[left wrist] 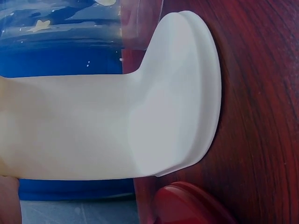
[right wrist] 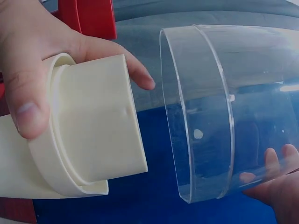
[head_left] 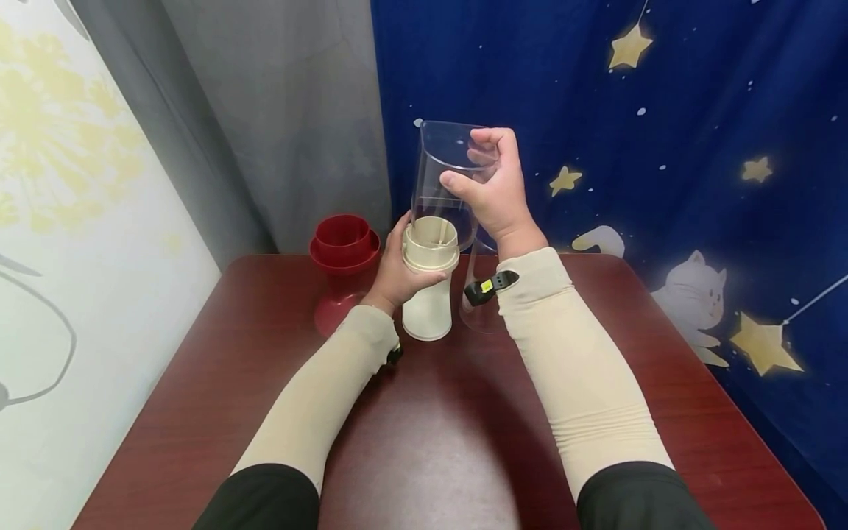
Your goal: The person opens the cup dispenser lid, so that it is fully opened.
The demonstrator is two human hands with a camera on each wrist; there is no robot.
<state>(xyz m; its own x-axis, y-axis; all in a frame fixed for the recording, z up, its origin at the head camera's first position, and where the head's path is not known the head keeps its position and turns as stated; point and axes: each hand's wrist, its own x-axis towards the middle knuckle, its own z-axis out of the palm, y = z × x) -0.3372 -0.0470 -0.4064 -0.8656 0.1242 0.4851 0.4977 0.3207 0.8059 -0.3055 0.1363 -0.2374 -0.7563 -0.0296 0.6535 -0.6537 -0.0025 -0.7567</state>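
Observation:
My left hand (head_left: 400, 271) grips a cream plastic base (head_left: 427, 313) round its collar, and the base stands upright on the table. It has a round flared foot, a narrower waist and an open ring at the top. Above that ring, my right hand (head_left: 500, 193) holds a clear plastic cylinder (head_left: 429, 177) near its upper rim, thumb on the near side. The right wrist view shows a gap between the cylinder's lower edge (right wrist: 180, 135) and the cream ring (right wrist: 100, 123). In the left wrist view the waist and foot (left wrist: 180, 102) fill the middle.
Left of the cream base stands a similar red base (head_left: 339, 266) on the dark red-brown table (head_left: 424, 427). A second clear cylinder (head_left: 472, 318) stands just right of the cream base. Behind the table hang a grey curtain (head_left: 298, 132) and a blue star-patterned one (head_left: 702, 184).

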